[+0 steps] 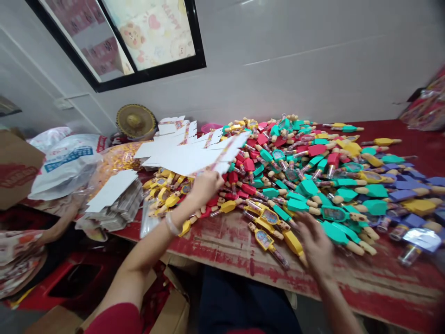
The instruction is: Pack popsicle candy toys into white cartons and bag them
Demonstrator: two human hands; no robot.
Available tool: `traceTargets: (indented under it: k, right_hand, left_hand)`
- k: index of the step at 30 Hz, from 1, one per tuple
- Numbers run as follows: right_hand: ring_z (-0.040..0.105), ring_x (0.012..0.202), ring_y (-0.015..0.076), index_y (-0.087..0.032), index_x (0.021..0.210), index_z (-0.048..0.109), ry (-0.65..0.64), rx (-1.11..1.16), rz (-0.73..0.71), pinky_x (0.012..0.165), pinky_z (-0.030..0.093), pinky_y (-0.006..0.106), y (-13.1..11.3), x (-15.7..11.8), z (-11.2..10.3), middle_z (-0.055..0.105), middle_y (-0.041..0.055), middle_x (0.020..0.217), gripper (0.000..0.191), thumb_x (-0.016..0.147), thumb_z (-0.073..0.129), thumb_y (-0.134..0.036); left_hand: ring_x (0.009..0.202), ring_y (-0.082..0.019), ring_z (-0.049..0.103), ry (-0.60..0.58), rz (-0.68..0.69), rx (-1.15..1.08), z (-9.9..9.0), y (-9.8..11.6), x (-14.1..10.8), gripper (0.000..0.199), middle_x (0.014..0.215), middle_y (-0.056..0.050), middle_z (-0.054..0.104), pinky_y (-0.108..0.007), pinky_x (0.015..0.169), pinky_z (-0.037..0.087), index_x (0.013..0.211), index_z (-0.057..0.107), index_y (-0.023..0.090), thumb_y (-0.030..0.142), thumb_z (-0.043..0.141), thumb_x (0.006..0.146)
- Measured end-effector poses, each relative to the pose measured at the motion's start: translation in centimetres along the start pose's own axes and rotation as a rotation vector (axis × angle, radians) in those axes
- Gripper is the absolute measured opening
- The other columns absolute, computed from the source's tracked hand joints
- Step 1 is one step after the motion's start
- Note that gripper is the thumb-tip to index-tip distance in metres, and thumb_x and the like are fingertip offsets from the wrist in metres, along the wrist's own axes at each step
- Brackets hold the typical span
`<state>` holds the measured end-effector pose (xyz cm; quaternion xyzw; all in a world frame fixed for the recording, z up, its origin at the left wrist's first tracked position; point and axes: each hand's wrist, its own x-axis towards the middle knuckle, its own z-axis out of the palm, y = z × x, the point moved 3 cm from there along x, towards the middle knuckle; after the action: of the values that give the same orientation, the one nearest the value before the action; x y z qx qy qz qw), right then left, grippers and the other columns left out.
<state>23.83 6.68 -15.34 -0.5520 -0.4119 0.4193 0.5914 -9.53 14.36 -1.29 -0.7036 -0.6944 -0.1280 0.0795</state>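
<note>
"What is showing at the far left?"

"A co-worker's arm (60,225) is reaching toward the table edge, below white plastic bags (69,160). A stack of folded white card (113,192) is sitting just right of them, in front of a clear bag of orange-yellow pieces (120,157), with a straw hat (135,120) leaning by the wall."

"And the wearer's left hand (207,184)?"

"It is grasping the near edge of the flat white card sheets (184,155). The fingers are curling over, the grip closing down on the card; the thumb is staying out of sight. The sheets are lying fanned out, overlapping the left part of the heap."

"What is filling the middle?"

"Paddle-shaped pieces (278,157) in yellow, red and green are piling up across the red worktop (229,236), many showing tan ends and clear tubes."

"The right hand (314,243)?"

"It is hovering at the heap's near edge, blurring, its grip released, with the fingers spreading apart and nothing showing between them. A yellow piece (294,242) is lying just beside the fingertips; I cannot tell whether they are touching it."

"Farther right?"

"Purple pieces (406,185) are crowding the heap's right side, and a red bundle (426,106) is showing beyond, at the frame's edge."
</note>
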Motion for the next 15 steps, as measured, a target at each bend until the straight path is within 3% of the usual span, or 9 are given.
traceTargets:
  k: [3,4,6,8,10,13,15]
  right_hand:
    - [0.064,0.126,0.0340,-0.027,0.135,0.061,-0.445,0.382,0.153,0.103,0.054,0.055,-1.8,-0.7,9.5,0.065,0.0125,0.142,0.074,0.076,0.074,-0.070]
    - [0.067,0.121,0.0322,-0.026,0.135,0.062,-0.514,0.444,0.166,0.102,0.056,0.051,-2.4,-1.0,11.4,0.068,0.0117,0.137,0.072,0.077,0.075,-0.067]
    - [0.071,0.112,0.0295,-0.024,0.131,0.066,-0.535,0.465,0.142,0.101,0.056,0.048,-3.0,-1.8,13.1,0.074,0.0094,0.125,0.064,0.079,0.075,-0.060]
    - [0.070,0.111,0.0286,-0.023,0.129,0.069,-0.470,0.367,0.056,0.104,0.054,0.048,-3.0,-2.6,12.7,0.076,0.0075,0.119,0.056,0.083,0.073,-0.055]
    - [0.067,0.117,0.0292,-0.023,0.127,0.071,-0.396,0.225,-0.052,0.108,0.051,0.048,-3.2,-3.5,11.4,0.076,0.0077,0.121,0.052,0.086,0.068,-0.056]
    - [0.064,0.123,0.0314,-0.023,0.119,0.076,-0.297,0.046,-0.156,0.111,0.048,0.049,-4.1,-4.7,9.1,0.075,0.0099,0.124,0.051,0.086,0.066,-0.060]
    - [0.065,0.121,0.0324,-0.024,0.116,0.077,-0.291,-0.019,-0.152,0.110,0.048,0.050,-5.3,-5.3,8.0,0.075,0.0102,0.123,0.051,0.085,0.066,-0.061]
  left_hand:
    - [0.076,-0.021,0.075,0.175,0.320,-0.017,1.1,6.0,-8.3,0.028,0.092,-0.013,0.079,-0.028,0.069,0.057,0.101,0.074,0.012,0.026,0.050,0.098]
    - [0.086,-0.022,0.077,0.245,0.405,-0.044,1.3,7.2,-10.5,0.027,0.102,-0.015,0.079,-0.029,0.074,0.060,0.105,0.073,0.012,0.024,0.050,0.097]
    - [0.095,-0.021,0.077,0.292,0.545,-0.120,1.4,8.1,-13.1,0.024,0.113,-0.015,0.078,-0.029,0.082,0.062,0.109,0.071,0.014,0.022,0.053,0.097]
    - [0.100,-0.019,0.077,0.273,0.617,-0.173,0.9,7.9,-13.3,0.024,0.117,-0.013,0.078,-0.027,0.086,0.062,0.114,0.070,0.016,0.024,0.054,0.097]
    - [0.115,-0.022,0.072,0.322,0.656,-0.147,-0.5,7.2,-11.8,0.033,0.130,-0.014,0.072,-0.032,0.096,0.060,0.129,0.064,0.018,0.020,0.055,0.097]
    - [0.149,-0.032,0.044,0.474,0.767,0.014,-3.6,6.9,-8.4,0.063,0.158,-0.016,0.049,-0.055,0.121,0.038,0.151,0.048,0.025,0.008,0.057,0.091]
    - [0.156,-0.033,0.031,0.475,0.874,0.088,-5.5,6.9,-6.3,0.075,0.163,-0.011,0.041,-0.061,0.126,0.025,0.154,0.042,0.032,0.006,0.060,0.086]
